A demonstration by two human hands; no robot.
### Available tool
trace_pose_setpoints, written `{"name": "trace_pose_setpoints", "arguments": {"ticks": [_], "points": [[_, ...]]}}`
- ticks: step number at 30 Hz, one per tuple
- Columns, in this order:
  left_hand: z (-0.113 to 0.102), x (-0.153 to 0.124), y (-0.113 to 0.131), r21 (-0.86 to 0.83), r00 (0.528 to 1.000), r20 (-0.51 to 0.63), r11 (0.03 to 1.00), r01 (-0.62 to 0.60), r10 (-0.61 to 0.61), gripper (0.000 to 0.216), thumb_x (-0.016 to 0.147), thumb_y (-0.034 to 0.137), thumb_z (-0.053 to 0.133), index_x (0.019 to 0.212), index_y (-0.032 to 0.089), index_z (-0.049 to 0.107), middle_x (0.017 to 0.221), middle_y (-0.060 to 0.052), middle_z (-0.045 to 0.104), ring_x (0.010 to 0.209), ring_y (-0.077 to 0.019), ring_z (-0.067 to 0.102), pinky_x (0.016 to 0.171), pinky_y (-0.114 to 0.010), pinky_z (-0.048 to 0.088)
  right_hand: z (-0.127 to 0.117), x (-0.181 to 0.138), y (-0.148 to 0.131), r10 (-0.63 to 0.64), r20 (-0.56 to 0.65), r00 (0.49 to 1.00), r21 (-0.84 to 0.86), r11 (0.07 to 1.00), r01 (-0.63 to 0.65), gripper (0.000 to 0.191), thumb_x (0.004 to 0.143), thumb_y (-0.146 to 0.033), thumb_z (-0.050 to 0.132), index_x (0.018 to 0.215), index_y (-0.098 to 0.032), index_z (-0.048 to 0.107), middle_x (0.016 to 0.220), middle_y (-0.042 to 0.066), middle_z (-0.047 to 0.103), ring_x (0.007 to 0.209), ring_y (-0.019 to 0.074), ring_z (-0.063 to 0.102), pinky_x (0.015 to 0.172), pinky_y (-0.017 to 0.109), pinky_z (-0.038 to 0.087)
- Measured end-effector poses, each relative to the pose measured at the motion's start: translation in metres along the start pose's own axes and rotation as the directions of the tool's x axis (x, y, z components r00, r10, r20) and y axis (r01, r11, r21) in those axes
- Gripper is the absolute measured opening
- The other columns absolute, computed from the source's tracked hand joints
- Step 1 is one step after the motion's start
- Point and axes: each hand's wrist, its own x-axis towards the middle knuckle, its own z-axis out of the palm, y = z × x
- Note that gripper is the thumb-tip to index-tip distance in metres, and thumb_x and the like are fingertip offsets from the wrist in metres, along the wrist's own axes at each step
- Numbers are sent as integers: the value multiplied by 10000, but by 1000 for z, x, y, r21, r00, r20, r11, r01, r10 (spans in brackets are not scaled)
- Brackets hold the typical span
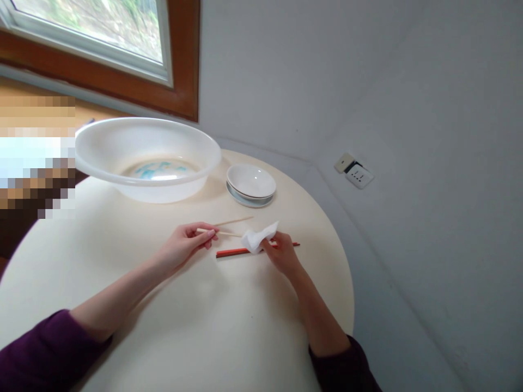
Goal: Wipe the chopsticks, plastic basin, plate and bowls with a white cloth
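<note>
Pinched between the fingers of my left hand (pixel 195 238) is a pale wooden chopstick (pixel 229 234), pointing right. Its far end goes into a crumpled white tissue (pixel 259 237), which my right hand (pixel 283 251) grips with closed fingers. Another pale chopstick (pixel 237 221) lies just beyond my left fingertips; whether that hand touches it I cannot tell. Below the tissue, red chopsticks (pixel 232 252) rest on the table, partly covered by my right hand and the tissue.
A large translucent white basin (pixel 161 191) with blue marks on its bottom stands at the back left of the round cream table (pixel 229 332). Right of it are stacked small white dishes (pixel 252 179). Beyond the table's right edge is a wall with a socket (pixel 359 176).
</note>
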Motion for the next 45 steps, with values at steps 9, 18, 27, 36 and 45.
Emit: {"name": "trace_pose_setpoints", "arguments": {"ticks": [9, 18, 27, 36, 45], "points": [[-4, 1, -10, 527, 985, -58, 843, -107, 161, 225, 696, 365, 612, 765, 168, 697, 744, -51, 701, 685, -171, 593, 621, -249, 414, -13, 6, 11, -71, -74, 995, -194, 979, 56, 213, 743, -317, 524, 572, -193, 544, 574, 14, 584, 579, 153, 517, 591, 277, 395], [1, -3, -16, 786, 961, 77, 577, -224, 267, 196, 733, 278, 507, 596, 177, 605, 554, 20, 524, 508, -103, 443, 502, -214, 345, -18, 8, 17, -117, -235, 965, -283, 958, 47, 180, 732, -299, 505, 590, -197, 545, 635, 32, 591, 652, 179, 541, 666, 318, 416], [-2, 6, -27, 823, 910, 221, 433, -367, 351, 183, 735, 209, 501, 602, 183, 623, 632, -28, 600, 648, -153, 538, 615, -245, 415, -19, 9, 19, -128, -367, 922, -246, 969, 36, 176, 745, -293, 501, 607, -197, 550, 636, 20, 582, 662, 175, 537, 665, 315, 431], [2, 5, -29, 760, 924, 202, 543, -357, 324, 228, 730, 173, 450, 757, 178, 676, 777, -45, 704, 707, -163, 618, 664, -250, 460, -17, 8, 21, -148, -373, 916, -233, 970, 62, 182, 764, -315, 522, 634, -192, 557, 643, 11, 584, 656, 165, 547, 644, 295, 430], [-23, 13, -22, 963, 888, 73, 201, -182, 455, 325, 810, 304, 434, 1016, 171, 647, 994, -118, 635, 939, -275, 526, 844, -409, 389, -15, 8, 28, -139, -413, 900, -148, 985, 84, 152, 715, -302, 550, 787, -186, 617, 814, 69, 679, 785, 208, 620, 730, 335, 486]]}}
